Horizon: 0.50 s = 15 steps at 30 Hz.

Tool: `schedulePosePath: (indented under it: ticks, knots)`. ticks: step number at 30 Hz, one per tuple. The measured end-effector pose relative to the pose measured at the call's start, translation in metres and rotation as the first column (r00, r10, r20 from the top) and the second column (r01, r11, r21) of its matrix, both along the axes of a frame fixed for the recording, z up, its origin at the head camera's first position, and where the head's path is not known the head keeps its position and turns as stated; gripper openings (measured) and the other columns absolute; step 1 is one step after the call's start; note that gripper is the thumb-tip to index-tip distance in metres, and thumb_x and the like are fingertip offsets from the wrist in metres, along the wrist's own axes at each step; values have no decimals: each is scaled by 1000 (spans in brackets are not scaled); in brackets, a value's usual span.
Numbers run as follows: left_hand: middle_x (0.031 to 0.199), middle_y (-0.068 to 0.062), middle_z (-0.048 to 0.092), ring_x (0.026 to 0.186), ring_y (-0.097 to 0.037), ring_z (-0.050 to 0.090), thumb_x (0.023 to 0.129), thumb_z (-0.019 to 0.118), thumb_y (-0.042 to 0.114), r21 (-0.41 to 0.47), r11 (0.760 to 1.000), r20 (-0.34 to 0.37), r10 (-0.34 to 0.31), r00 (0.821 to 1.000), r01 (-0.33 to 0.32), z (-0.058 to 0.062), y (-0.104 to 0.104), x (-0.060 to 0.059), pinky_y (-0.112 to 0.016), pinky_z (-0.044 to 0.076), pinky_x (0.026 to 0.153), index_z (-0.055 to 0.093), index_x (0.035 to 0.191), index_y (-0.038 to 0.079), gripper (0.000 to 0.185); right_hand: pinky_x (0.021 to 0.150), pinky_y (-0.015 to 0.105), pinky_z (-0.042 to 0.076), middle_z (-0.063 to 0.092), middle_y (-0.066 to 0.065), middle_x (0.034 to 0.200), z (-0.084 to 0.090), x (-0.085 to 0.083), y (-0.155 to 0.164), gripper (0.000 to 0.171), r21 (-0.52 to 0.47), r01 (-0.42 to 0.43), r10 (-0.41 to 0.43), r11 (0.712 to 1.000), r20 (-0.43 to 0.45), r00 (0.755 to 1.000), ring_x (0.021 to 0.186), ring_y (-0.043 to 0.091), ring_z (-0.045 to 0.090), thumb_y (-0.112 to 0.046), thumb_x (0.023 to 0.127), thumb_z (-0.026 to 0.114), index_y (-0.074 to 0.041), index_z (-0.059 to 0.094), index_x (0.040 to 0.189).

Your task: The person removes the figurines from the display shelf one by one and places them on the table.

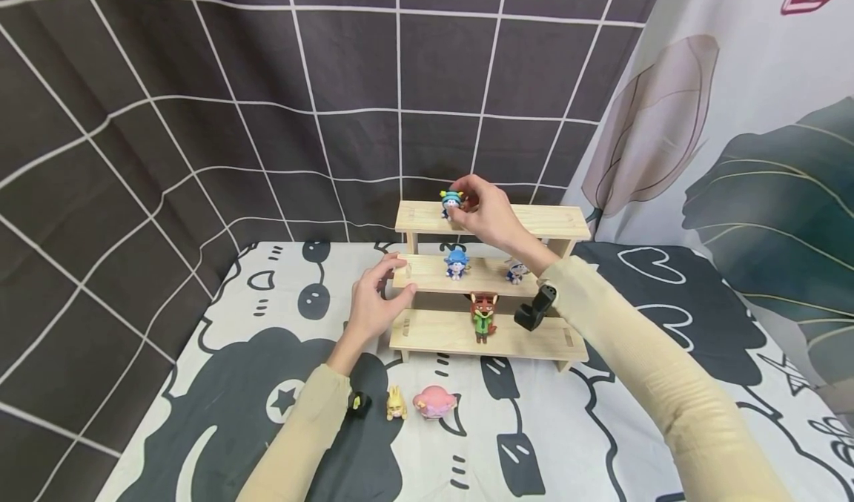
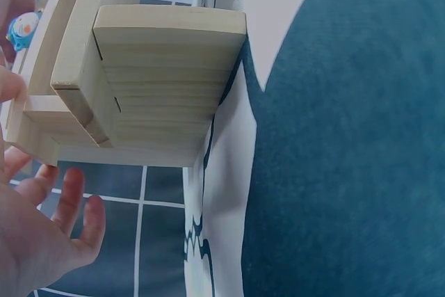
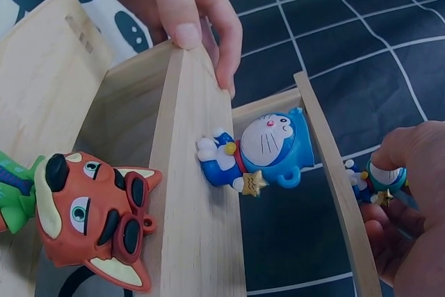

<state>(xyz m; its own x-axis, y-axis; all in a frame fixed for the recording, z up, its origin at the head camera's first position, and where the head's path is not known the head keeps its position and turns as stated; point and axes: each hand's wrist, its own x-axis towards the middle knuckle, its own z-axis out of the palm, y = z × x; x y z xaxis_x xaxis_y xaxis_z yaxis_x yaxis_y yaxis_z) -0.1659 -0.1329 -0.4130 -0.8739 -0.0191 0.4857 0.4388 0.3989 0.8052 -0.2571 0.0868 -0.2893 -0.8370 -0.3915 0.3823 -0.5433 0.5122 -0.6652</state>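
Nearest the head camera, two cream sleeves [image 1: 674, 383] are seen reaching over a black-and-white patterned cloth [image 1: 220, 383]. A three-tier wooden shelf [image 1: 487, 335] is steadied at the left end of its middle tier by the left hand [image 1: 375, 305], thumb and fingers curled round the board's edge. On the top tier a small blue-capped figure [image 1: 451, 202] is pinched by the right hand [image 1: 490, 213]. A blue cat figure [image 1: 457, 262] is stood on the middle tier, a fox figure [image 1: 482, 315] on the lowest. A pink figure [image 1: 434, 402] and a yellow figure [image 1: 396, 404] are left on the cloth.
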Motion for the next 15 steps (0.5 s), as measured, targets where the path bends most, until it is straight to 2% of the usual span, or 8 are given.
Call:
schedulePosePath:
  ticks: [15]
  knots:
    - [139, -14, 58, 104, -34, 59, 80, 77, 13, 1, 1000, 19, -3, 1000, 3, 1, 0, 1, -60, 47, 88, 68, 119, 5, 41, 72, 30, 47, 63, 14, 97, 2, 5, 2, 29, -17, -17, 16, 1000, -8, 1000, 85, 25, 60, -4, 88, 70, 3, 61, 115]
